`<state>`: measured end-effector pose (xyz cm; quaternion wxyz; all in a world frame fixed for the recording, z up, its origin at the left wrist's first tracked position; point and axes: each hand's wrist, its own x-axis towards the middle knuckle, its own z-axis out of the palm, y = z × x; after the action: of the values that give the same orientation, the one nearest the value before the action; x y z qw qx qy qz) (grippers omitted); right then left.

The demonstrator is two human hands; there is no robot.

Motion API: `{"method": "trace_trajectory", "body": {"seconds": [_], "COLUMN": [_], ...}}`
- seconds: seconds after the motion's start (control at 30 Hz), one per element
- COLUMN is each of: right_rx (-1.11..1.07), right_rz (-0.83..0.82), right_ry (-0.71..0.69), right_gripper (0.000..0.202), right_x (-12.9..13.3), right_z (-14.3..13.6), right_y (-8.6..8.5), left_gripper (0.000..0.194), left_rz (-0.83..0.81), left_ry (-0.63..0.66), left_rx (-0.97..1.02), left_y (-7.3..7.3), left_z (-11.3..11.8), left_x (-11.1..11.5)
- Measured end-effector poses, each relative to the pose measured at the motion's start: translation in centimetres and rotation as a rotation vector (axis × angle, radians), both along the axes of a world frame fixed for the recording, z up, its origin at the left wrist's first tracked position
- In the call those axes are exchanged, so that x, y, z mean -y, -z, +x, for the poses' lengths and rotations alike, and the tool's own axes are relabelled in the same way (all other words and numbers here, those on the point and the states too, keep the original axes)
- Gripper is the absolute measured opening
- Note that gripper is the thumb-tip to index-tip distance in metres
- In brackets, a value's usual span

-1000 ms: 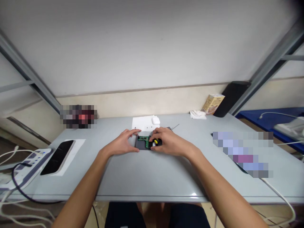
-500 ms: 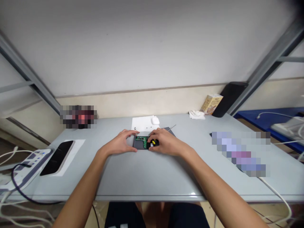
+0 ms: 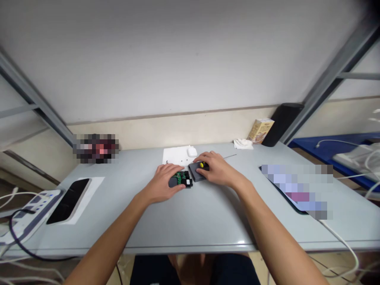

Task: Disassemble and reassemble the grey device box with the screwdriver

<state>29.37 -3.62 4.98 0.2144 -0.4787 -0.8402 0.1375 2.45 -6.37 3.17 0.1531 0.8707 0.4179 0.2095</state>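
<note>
The left hand (image 3: 166, 183) is part-curled, thumb and fingers spread around the green circuit board (image 3: 179, 179) between them. Just beside that grip, the right hand (image 3: 216, 168) grasps the dark gray case (image 3: 196, 172) from above, thumb bent inward.

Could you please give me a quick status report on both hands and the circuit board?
Left hand holding circuit board; right hand on dark case; board close beside case; possible hindrance, yellow-marked item under right hand.
</note>
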Motion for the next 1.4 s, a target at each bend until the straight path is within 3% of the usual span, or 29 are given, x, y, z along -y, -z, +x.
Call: {"method": "trace_trajectory", "body": {"seconds": [0.23,0.43,0.6,0.73,1.03,1.27,1.4], "right_rx": [-0.011,-0.405,-0.64,-0.72,-0.703,-0.8,-1.006], "right_rz": [-0.006,0.284,0.5,0.393,0.24,0.246,0.039], "right_ry": [0.012,0.029,0.169,0.238,0.161,0.19,0.273], "right_gripper": [0.024,0.021,0.027,0.029,0.022,0.028,0.043], "right_x": [-0.7,-0.2,0.7,0.2,-1.0,-0.7,-0.2], "right_z": [1.0,0.4,-0.3,-1.0,-2.7,-2.7,-3.0], "right_y": [0.8,-1.3,-2.3,-1.2,1.4,1.0,0.0], "left_gripper": [0.048,0.048,0.049,0.047,0.045,0.04,0.031], "left_rz": [-0.008,-0.04,-0.023,-0.021,-0.036,-0.019,0.048], "left_ry": [0.02,0.004,-0.014,-0.035,-0.03,-0.081,-0.22], "left_rx": [0.004,0.036,0.031,0.025,0.044,0.107,0.207], "left_y": [0.6,0.8,1.1,1.2,0.9,1.2,1.5], "left_z": [0.8,0.8,0.8,0.7,0.7,0.6,0.2], "left_x": [0.2,0.3,0.3,0.2,0.0,-0.1,-0.8]}}
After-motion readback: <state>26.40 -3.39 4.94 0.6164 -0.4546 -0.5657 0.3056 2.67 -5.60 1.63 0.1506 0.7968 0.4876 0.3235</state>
